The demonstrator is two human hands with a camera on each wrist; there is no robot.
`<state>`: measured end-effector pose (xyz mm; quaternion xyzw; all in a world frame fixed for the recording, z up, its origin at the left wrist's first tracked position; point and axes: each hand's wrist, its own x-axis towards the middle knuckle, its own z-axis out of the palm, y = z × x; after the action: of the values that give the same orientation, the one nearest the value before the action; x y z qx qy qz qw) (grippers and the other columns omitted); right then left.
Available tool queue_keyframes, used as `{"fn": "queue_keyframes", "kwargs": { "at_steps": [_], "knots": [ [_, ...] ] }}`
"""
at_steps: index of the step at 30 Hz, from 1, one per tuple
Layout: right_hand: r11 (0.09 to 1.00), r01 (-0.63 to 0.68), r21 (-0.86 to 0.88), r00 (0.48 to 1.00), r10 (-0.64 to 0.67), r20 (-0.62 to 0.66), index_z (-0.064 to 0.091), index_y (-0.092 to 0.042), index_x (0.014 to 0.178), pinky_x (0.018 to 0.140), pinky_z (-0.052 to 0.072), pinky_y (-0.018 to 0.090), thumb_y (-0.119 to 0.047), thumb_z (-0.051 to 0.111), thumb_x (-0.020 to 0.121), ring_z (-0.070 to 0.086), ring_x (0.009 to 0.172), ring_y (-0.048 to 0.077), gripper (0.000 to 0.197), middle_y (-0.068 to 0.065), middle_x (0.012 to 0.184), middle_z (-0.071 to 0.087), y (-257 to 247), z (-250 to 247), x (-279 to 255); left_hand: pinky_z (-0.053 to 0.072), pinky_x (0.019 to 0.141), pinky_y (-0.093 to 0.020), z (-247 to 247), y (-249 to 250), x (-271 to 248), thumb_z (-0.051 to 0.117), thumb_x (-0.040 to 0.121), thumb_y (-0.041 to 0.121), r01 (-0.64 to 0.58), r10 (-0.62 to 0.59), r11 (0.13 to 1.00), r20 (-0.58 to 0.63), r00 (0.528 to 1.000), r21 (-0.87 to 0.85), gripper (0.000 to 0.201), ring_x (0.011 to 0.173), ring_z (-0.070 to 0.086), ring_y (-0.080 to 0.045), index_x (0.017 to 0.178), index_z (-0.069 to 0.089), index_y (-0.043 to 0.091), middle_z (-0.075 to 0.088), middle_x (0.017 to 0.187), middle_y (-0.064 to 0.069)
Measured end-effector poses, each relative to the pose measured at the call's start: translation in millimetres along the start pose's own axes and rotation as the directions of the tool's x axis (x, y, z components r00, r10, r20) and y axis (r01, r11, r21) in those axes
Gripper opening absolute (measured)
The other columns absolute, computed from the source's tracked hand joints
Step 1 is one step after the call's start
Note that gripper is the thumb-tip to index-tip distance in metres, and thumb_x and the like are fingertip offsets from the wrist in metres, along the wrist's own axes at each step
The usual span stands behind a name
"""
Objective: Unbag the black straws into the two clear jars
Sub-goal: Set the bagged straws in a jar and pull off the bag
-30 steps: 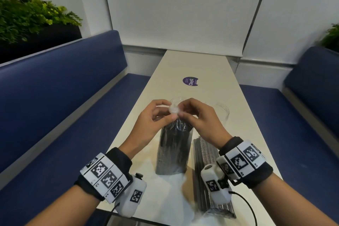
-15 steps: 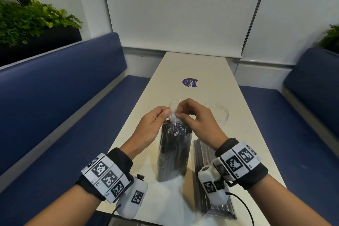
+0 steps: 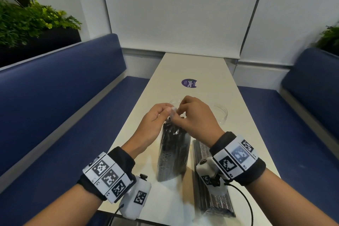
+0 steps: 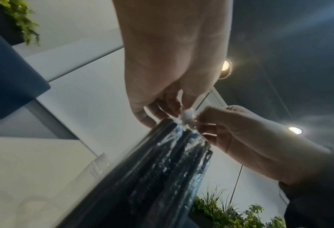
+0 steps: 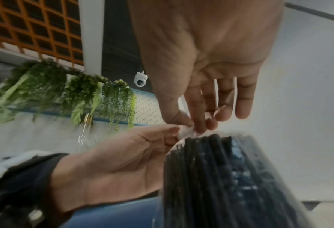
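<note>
Both hands pinch the bag's knotted top

Head: bag of black straws [image 3: 173, 154] stands on the counter [image 3: 194, 68]; left hand [image 3: 154, 124] and right hand [image 3: 194, 117] pinch its twisted top. Two clear jars [image 3: 221, 112] behind the bag; a second bag [image 3: 211, 189] lies beside it

Left wrist: fingertips [image 4: 186, 100] grasp the white knot [image 4: 187, 117]

Right wrist: thumb and fingers [image 5: 199, 123] clamp it
</note>
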<state>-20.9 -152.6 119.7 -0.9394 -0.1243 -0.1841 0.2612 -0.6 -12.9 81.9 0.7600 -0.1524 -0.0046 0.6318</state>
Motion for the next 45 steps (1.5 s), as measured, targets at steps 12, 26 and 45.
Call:
{"fn": "queue_keyframes", "kwargs": {
  "at_steps": [12, 26, 45],
  "knots": [
    [0.928, 0.03, 0.371, 0.997, -0.002, -0.076, 0.071, -0.011, 0.078, 0.063, 0.039, 0.014, -0.024, 0.058, 0.08, 0.05, 0.067, 0.005, 0.019, -0.004, 0.082, 0.054, 8, -2, -9, 0.046, 0.086, -0.031, -13, 6, 0, 0.044, 0.089, 0.048, -0.022, 0.027, 0.994, -0.048, 0.998, 0.109, 0.047, 0.091, 0.06, -0.021, 0.095, 0.062, 0.005, 0.066, 0.097, -0.014],
    [0.632, -0.055, 0.773, 0.997, 0.077, 0.008, 0.035, -0.017, 0.135, 0.105, 0.042, 0.034, -0.01, 0.048, 0.093, 0.051, 0.122, 0.016, 0.045, 0.006, 0.134, 0.051, 4, -29, 12, 0.049, 0.095, -0.038, -16, -10, -1, 0.068, 0.08, 0.035, -0.056, 0.047, 0.979, 0.052, 0.998, 0.198, 0.017, 0.098, 0.062, -0.019, 0.088, 0.067, 0.02, 0.068, 0.096, 0.004],
    [0.672, -0.333, 0.661, 0.937, 0.157, 0.312, 0.041, -0.029, 0.116, 0.095, 0.05, 0.04, -0.015, 0.075, 0.058, 0.061, 0.105, 0.015, 0.069, -0.007, 0.108, 0.062, 31, 54, -43, 0.051, 0.073, -0.01, 3, -32, -21, 0.078, 0.069, 0.006, 0.075, -0.057, 0.988, 0.128, 0.99, -0.138, 0.089, 0.096, 0.061, 0.01, 0.135, 0.025, 0.035, 0.051, 0.117, 0.014]
  ]
}}
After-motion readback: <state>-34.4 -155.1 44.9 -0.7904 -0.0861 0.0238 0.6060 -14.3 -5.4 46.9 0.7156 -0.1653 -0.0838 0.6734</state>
